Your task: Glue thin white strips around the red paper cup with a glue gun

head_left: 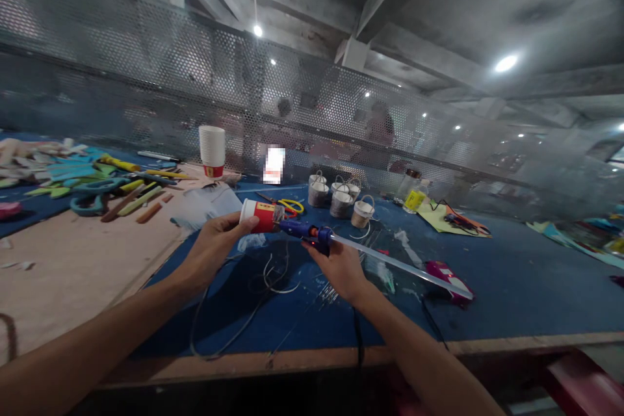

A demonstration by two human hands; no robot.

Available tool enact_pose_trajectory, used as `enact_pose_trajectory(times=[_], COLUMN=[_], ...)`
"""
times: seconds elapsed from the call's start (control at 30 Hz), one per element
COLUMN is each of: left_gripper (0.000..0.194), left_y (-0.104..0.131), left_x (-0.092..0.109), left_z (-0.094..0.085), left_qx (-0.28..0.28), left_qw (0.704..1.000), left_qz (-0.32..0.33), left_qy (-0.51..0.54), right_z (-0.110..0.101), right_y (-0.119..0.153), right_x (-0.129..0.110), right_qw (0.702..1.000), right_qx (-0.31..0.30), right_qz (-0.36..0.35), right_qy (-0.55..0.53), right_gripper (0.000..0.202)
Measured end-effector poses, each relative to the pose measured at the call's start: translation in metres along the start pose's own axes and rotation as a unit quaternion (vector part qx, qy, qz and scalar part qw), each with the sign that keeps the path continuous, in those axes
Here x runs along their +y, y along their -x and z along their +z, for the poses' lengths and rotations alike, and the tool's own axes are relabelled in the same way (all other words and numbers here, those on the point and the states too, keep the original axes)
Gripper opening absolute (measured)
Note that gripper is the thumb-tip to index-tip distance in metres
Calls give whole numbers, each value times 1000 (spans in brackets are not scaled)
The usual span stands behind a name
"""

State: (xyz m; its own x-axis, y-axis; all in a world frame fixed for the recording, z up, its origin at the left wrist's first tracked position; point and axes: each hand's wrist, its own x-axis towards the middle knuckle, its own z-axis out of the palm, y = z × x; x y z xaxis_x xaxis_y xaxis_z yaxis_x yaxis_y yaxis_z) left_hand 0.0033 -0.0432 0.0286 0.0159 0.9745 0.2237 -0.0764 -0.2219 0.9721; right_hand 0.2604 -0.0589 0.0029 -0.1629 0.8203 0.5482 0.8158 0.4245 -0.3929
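Observation:
My left hand (pixel 221 240) is closed around a red and white paper cup (pixel 264 216), tipped on its side with its base toward the right. In my right hand (pixel 344 270) is a blue hot glue gun (pixel 297 229), its nozzle at the end of the cup; whether it touches, I cannot tell. A long clear glue stick (pixel 400 262) juts from the gun's back to the right. Grey cord (pixel 244 312) lies looped on the blue table below. Just behind the cup are yellow-handled scissors (pixel 291 207).
Several small cord-wrapped buckets with handles (pixel 340 200) stand at the back, near a yellow-labelled bottle (pixel 414 200). A stack of paper cups (pixel 212 149) is back left, beside blue scissors (pixel 92 198) and tools. A purple packet (pixel 448 281) lies right. Perforated metal panels (pixel 302 91) rise behind.

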Motion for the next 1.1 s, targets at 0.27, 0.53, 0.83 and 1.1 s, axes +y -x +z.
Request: enact_pose_trajectory(times=[0.27,0.53,0.83,1.1], left_gripper=[29,27,29,35], left_y=[-1,1,0,0], left_x=[0,5,2,6], left_z=[0,3,1,1], left_qx=[5,16,4,18], left_qw=[1000,1000,1000,1000], left_qz=[12,8,7,0], left_qy=[-5,1,3,-1], right_z=[4,2,0,4], right_y=[1,2,2,2], right_x=[3,1,-1,2], right_qw=[1000,1000,1000,997], right_qx=[5,-6,-10,-7], right_qz=[8,-2,-5,-42], right_qy=[-3,7,13,58], right_gripper=[29,32,27,25])
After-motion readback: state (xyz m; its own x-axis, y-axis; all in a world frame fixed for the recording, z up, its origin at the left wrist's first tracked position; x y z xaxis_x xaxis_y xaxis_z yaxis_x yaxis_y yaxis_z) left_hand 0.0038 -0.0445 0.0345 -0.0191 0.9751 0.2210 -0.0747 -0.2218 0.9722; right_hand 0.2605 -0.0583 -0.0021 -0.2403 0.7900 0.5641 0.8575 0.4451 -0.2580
